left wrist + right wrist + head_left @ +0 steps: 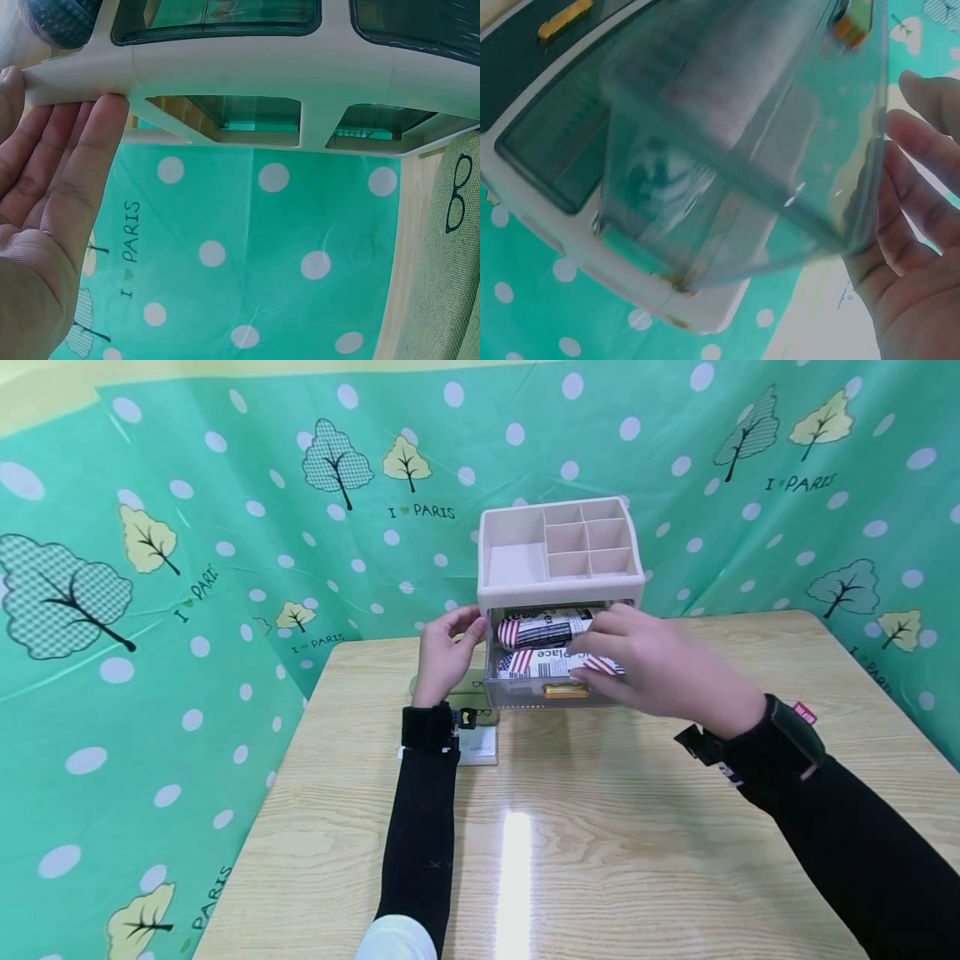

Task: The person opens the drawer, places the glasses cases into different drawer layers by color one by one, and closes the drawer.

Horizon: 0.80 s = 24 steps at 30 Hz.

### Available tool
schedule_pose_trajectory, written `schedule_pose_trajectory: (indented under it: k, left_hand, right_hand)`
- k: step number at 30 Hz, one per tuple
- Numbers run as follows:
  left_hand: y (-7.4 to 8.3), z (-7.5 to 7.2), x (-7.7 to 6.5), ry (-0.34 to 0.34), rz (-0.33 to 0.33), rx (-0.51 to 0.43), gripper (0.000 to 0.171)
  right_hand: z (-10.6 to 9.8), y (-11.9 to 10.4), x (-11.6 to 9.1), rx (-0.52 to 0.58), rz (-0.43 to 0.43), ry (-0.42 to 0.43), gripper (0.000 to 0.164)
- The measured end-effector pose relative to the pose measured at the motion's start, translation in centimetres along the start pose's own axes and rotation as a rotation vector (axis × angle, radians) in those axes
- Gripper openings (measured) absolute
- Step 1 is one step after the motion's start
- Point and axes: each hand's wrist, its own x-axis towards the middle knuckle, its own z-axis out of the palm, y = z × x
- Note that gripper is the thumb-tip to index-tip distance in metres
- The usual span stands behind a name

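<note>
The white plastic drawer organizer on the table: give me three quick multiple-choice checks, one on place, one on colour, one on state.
1. Where is the left hand?
A. on the left side of the white plastic drawer organizer
B. flat on the wooden table
C. inside a top compartment

2. What colour is the handle on the clear drawer?
A. red
B. gold
C. black

3. What state is that drawer in?
A. shut flush
B. lying on the table
C. pulled partly out

Answers: 1 A, its fingers touch the organizer's left wall. 2 B, a gold bar shows on the drawer front. 3 C, the right hand holds it sticking out of the frame.
</note>
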Motion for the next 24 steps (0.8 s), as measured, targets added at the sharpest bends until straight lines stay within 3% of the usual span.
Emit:
schedule_pose_trajectory:
  k: [8,12,19,24]
  left_hand:
    - [-0.1,0.0,0.2,-0.008,-0.001,0.012,0.036]
    - [-0.1,-0.1,0.3,-0.007,-0.002,0.010,0.036]
    - [0.0,-0.1,0.2,-0.009,-0.002,0.021,0.036]
    - [0.1,-0.2,0.1,-0.006,0.001,0.034,0.037]
  right_hand:
    - [2.2,-2.2,-0.5,-0.035,-0.112,0.093,0.034]
    - [3.2,-3.0,-0.6,-0.113,-0.148,0.115,0.031]
    - [4.2,-3.9,-1.2,-0.327,-0.127,0.122,0.022]
    - [4.8,-4.5,-1.6,-0.369,-0.101,0.173,0.016]
